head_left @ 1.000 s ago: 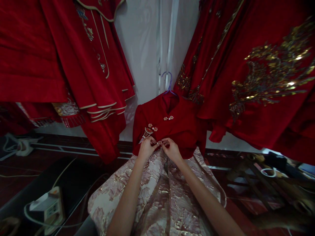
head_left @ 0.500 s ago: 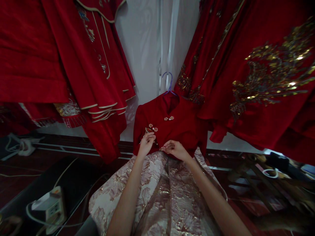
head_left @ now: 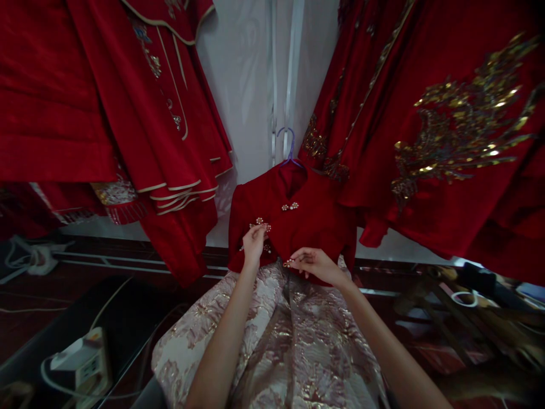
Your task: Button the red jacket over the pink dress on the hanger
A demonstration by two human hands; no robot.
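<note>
Both arms reach straight out to the red top [head_left: 317,218] on its hanger [head_left: 289,143]. The left hand [head_left: 254,245] is raised, fingers curled over the brooch [head_left: 260,222] on the chest, can't tell if it's actually gripping. The right hand [head_left: 318,264] sits lower, thumb and forefinger pinching the pearl clasp [head_left: 289,263] at the hem, just above the skirt [head_left: 293,341].

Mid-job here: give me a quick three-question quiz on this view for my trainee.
1. True or false: the small red velvet jacket hangs on a purple hooked hanger.
2. Which hand pinches the small pearl clasp at the jacket's hem? A) left hand B) right hand
3. Fill in: below the jacket spreads a pale pink and gold brocade ____.

Key: 1 true; 2 B; 3 skirt.
</note>
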